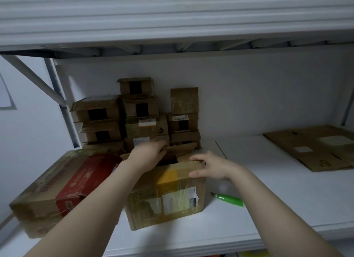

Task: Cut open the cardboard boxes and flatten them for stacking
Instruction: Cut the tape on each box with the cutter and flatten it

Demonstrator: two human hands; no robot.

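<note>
The left hand [147, 153] reaches over the open top of the box [166, 195], and its fingers curl round the edge of the rear flap [182, 150], which stands up at a slant. The right hand [210, 165] lies on the box's top right corner with its fingers spread and nearly straight across the top edge. Its thumb presses on the taped front face, so it steadies the box rather than clasping it. The two hands are apart, one at each side of the opening.

The box stands upright near the front of the white shelf [268, 189]. Its front is covered with clear tape, a yellow patch and torn labels. Just to its right a green knife [229, 199] lies flat on the shelf, partly hidden by the right forearm and untouched. Just left of the box lies a long red box [63, 182], which is dented and wrapped in tape. Behind, against the back wall, small boxes [141, 118] are piled in several columns, and some show dark openings. Far right on the shelf lies flattened cardboard [314, 147]. An upper shelf [172, 17] runs overhead.
</note>
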